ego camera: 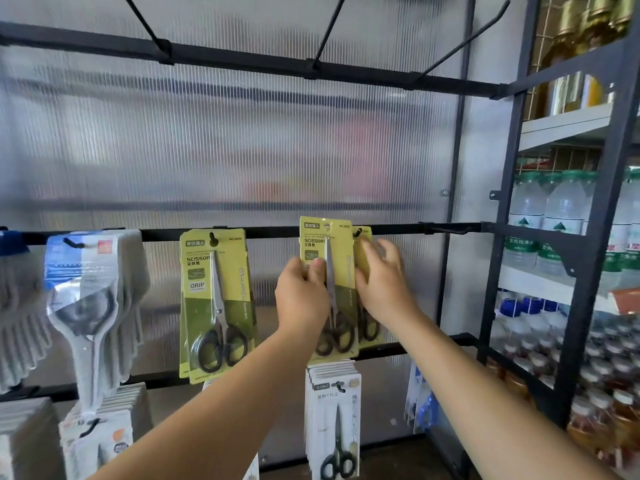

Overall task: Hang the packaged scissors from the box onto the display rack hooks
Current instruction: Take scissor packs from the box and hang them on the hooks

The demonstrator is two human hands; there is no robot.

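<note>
My left hand [300, 295] grips a yellow-green pack of black-handled scissors [337, 265] by its left edge and holds it upright in front of the middle rail [277, 233]. The pack's hang hole sits level with the rail. Just behind it to the right, another scissors pack [365, 271] hangs on a hook [358, 232]. My right hand [382, 282] rests on that hanging pack with fingers spread. Further left, a scissors pack [216, 303] hangs from its own hook. The box is out of view.
Clear-packed tools [83, 306] and grey gloves hang at the left. White scissors packs [334, 420] hang on the rail below. Empty hooks [450, 231] jut from the middle rail at right and from the top rail. A black shelf unit with water bottles [561, 206] stands at right.
</note>
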